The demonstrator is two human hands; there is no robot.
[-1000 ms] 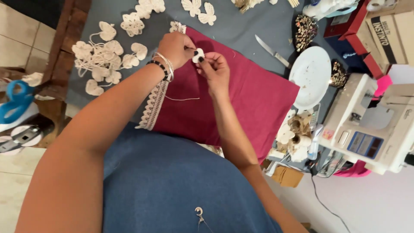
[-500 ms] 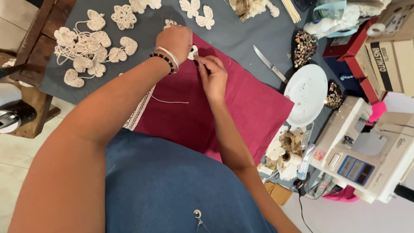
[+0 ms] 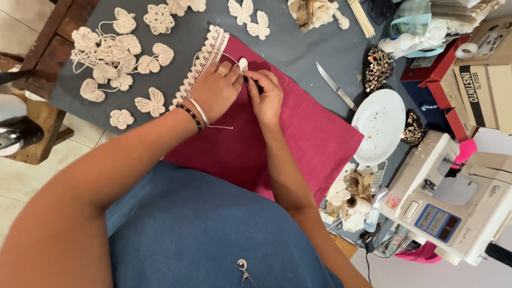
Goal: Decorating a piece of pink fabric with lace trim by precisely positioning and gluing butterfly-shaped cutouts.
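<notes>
My left hand point(image 3: 216, 90) and my right hand point(image 3: 265, 96) meet over a magenta cloth point(image 3: 298, 133) that lies on a grey-covered table point(image 3: 290, 45). Between the fingertips of both hands sits a small cream crochet piece point(image 3: 243, 65), with a thin thread trailing from it. A cream lace trim point(image 3: 201, 63) runs along the cloth's left edge, just beside my left hand. My left wrist wears a dark bracelet and a silver bangle point(image 3: 195, 113).
Cream crochet hearts, flowers and butterflies point(image 3: 120, 53) lie at the left and top. A knife point(image 3: 335, 85), a white plate point(image 3: 380, 125) and beaded pieces point(image 3: 377, 68) sit right of the cloth. A white sewing machine point(image 3: 453, 202) stands at the right, boxes point(image 3: 480, 80) behind it.
The view has swung, so the table and hands sit lower and more to the right in the frame. Both hands stay together on the small crochet piece.
</notes>
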